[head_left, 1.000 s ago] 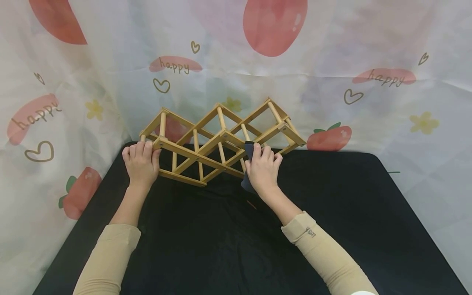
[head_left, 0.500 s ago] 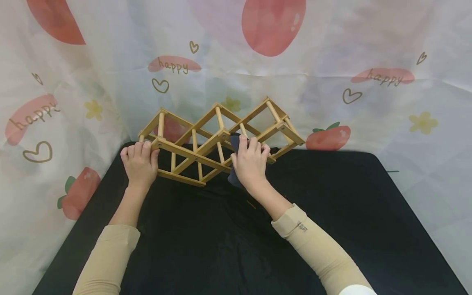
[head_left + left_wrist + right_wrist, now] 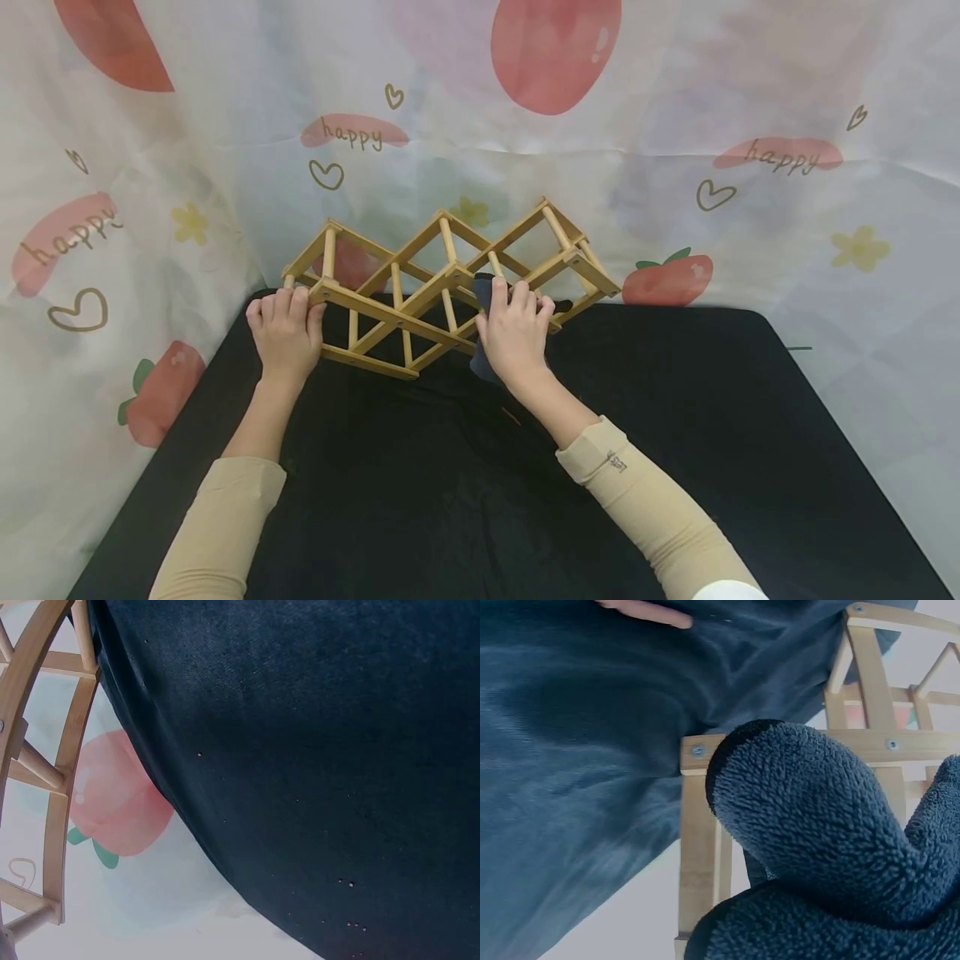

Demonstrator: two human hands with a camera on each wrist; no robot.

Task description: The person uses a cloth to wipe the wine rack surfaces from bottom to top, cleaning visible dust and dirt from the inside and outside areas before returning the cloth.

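Observation:
A folding wooden wine rack (image 3: pixel 401 318), built of crossed slats and round dowels, stands at the far side of the table. My left hand (image 3: pixel 285 333) grips its left end, thumb on the near side. My right hand (image 3: pixel 515 333) holds a dark blue cloth (image 3: pixel 484 367) against the rack's slats right of the middle. Close up in the right wrist view, the fluffy cloth (image 3: pixel 802 802) drapes over a slat joint and hides the fingers. Part of the rack (image 3: pixel 64 750) appears in the left wrist view, where the left hand is out of sight.
A black cloth (image 3: pixel 390 500) covers the table, with small specks on it in the left wrist view. Close behind the rack hangs a pale printed curtain (image 3: pixel 675 83). A thin reddish strip (image 3: pixel 511 415) lies in front of the rack.
My right hand and the cloth have slid left along the rack, then back a little to the right. The left hand and the rack have hardly moved.

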